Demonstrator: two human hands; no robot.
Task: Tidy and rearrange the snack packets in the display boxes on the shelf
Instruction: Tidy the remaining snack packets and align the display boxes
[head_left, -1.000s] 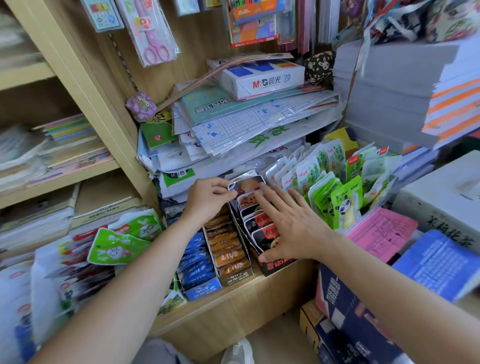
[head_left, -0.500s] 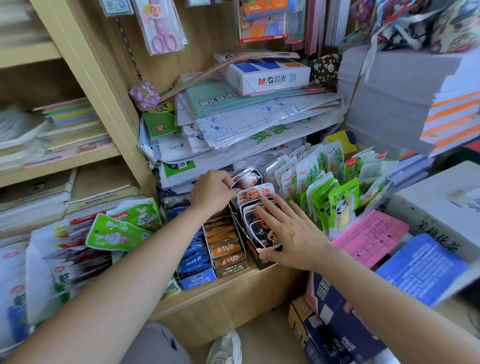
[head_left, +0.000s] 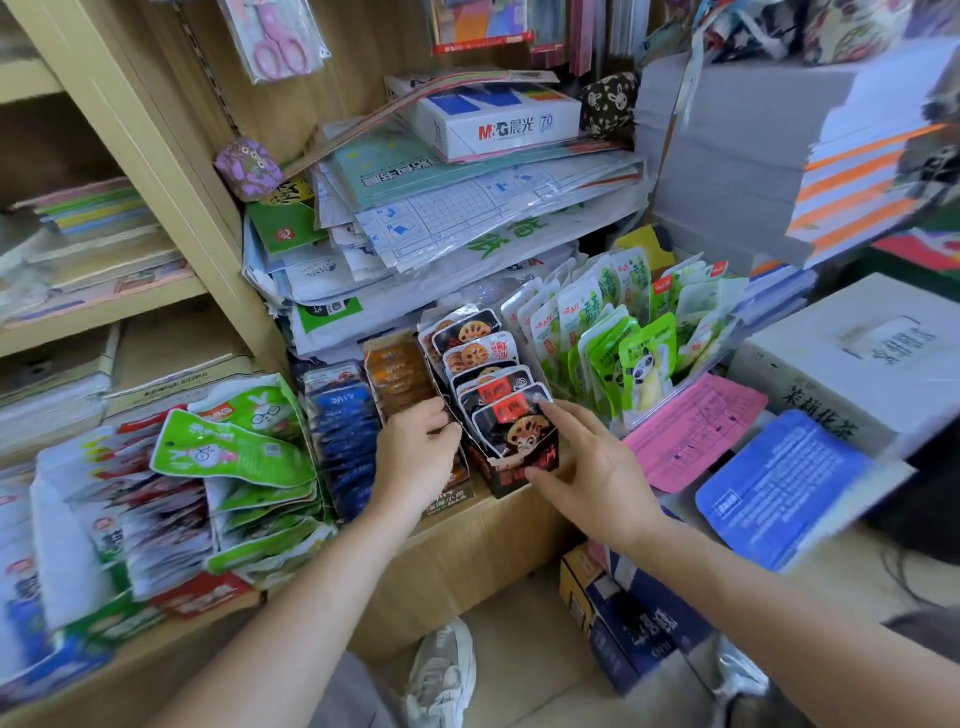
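A black display box (head_left: 519, 464) on the wooden shelf (head_left: 467, 535) holds a row of black and red lotus-root snack packets (head_left: 480, 354) standing on end. My left hand (head_left: 415, 457) curls its fingers on the box's left wall, above the box of orange packets (head_left: 397, 374). My right hand (head_left: 587, 467) lies with spread, straight fingers against the box's front right corner. Its index finger touches the front packet (head_left: 519, 421) and its thumb touches the box front. Blue packets (head_left: 340, 415) fill the box further left.
Green panda packets (head_left: 639, 364) stand in a clear box right of the black one. Loose green and white packets (head_left: 234, 452) pile up at the left. Stacked paper and a copy-paper box (head_left: 498, 124) lie behind. Pink (head_left: 691, 431) and blue sheets (head_left: 779, 483) lie at the right.
Both hands slid from the back of the black box to its front. The packets that my right hand was pressing down now stand upright in a row.
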